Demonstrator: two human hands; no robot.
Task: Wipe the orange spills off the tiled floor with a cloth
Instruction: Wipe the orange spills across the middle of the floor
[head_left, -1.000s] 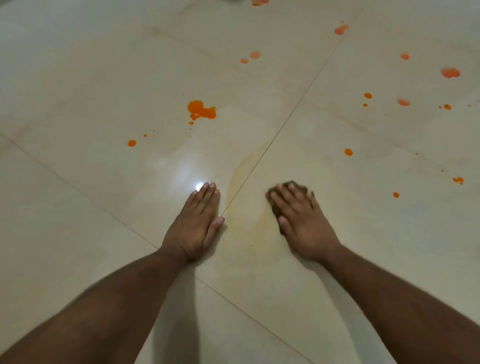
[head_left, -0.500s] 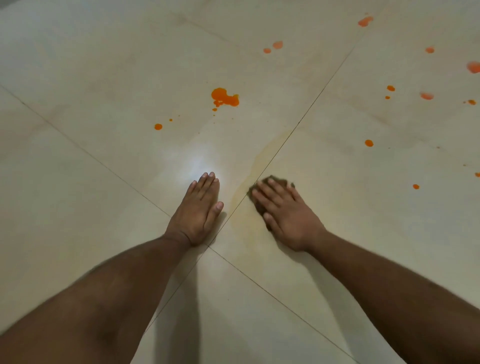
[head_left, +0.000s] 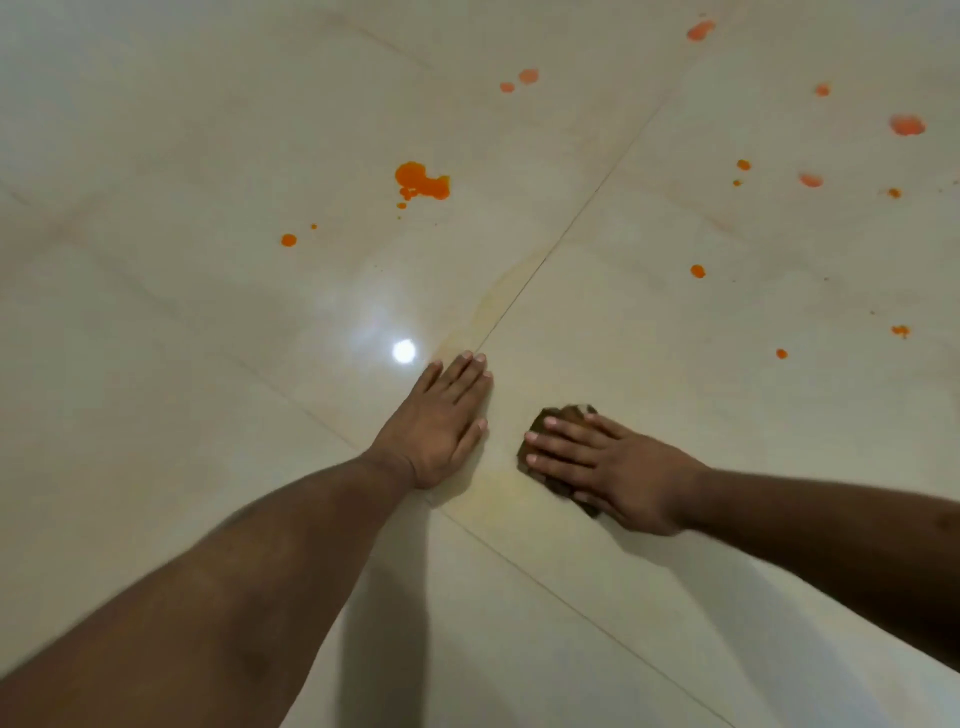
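A small dark brown cloth lies on the pale tiled floor, mostly hidden under my right hand, which presses it down with straight fingers. My left hand rests flat on the floor just left of it, fingers together. A faint yellowish smear runs along the grout line ahead of the hands. The largest orange spill sits farther ahead, with small drops to its left.
Several orange drops dot the tile ahead on the right, among them a drop, a blot and a small spot. More spots lie far ahead. A bright light reflection shines near my left fingertips.
My right hand has slid the cloth back toward me and turned so the fingers point left. The left hand stays flat on the floor. The view has shifted.
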